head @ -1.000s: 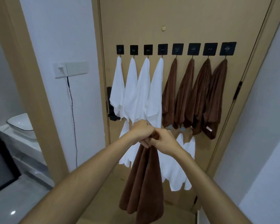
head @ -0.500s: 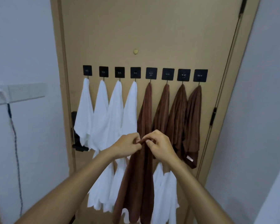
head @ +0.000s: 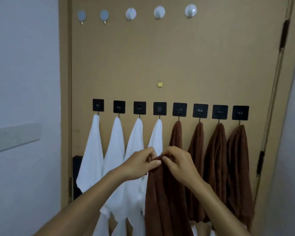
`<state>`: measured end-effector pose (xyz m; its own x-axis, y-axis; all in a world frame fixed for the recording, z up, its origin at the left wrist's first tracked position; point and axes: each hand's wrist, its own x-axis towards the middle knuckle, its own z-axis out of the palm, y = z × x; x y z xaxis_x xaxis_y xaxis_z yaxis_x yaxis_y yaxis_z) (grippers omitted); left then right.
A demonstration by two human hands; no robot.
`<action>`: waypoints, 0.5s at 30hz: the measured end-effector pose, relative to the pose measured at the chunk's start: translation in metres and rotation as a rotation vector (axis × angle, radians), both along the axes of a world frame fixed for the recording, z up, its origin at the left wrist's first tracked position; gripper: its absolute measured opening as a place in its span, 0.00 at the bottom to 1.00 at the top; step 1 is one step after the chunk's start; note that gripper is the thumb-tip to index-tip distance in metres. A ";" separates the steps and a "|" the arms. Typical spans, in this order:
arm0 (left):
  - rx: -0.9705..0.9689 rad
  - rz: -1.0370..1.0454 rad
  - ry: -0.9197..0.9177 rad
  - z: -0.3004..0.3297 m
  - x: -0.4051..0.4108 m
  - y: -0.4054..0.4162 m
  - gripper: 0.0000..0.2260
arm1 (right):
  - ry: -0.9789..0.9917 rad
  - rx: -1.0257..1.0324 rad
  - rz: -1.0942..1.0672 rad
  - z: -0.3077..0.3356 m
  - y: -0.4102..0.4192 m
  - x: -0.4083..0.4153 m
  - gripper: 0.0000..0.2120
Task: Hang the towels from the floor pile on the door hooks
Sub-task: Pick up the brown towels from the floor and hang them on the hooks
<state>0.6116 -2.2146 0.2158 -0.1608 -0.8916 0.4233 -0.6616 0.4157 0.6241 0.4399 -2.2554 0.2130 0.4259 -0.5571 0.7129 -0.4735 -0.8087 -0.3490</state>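
Note:
I hold a brown towel (head: 162,198) up in front of the tan door (head: 160,57). My left hand (head: 140,165) and my right hand (head: 179,163) both pinch its top edge, fingertips nearly touching. The towel hangs straight down from my hands. Behind it, a row of black square hooks (head: 159,108) carries several white towels (head: 92,154) on the left and several brown towels (head: 238,167) on the right. Round hooks (head: 159,12) sit bare near the door's top. More white towels hang lower down, mostly hidden.
A white wall (head: 24,65) with a switch plate (head: 14,137) lies left of the door. A dark door handle (head: 77,176) sticks out behind the leftmost white towel. Hinges (head: 283,35) run along the door's right edge. A small brass knob (head: 160,84) sits mid-door.
My view has tilted up and closed in on the door, revealing the top round hooks. Both hands have raised the brown towel higher, still gripping its top edge.

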 end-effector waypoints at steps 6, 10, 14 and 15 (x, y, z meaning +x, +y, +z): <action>0.029 -0.036 0.062 0.037 0.077 -0.024 0.10 | -0.053 0.044 0.020 0.049 -0.034 0.077 0.07; 0.014 -0.045 0.098 0.074 0.115 -0.041 0.12 | -0.135 0.150 0.065 0.087 -0.064 0.110 0.06; -0.071 -0.014 0.142 0.117 0.156 -0.067 0.12 | -0.233 0.159 0.185 0.128 -0.092 0.147 0.03; -0.115 0.010 0.151 0.129 0.166 -0.074 0.11 | -0.244 0.157 0.208 0.140 -0.098 0.157 0.03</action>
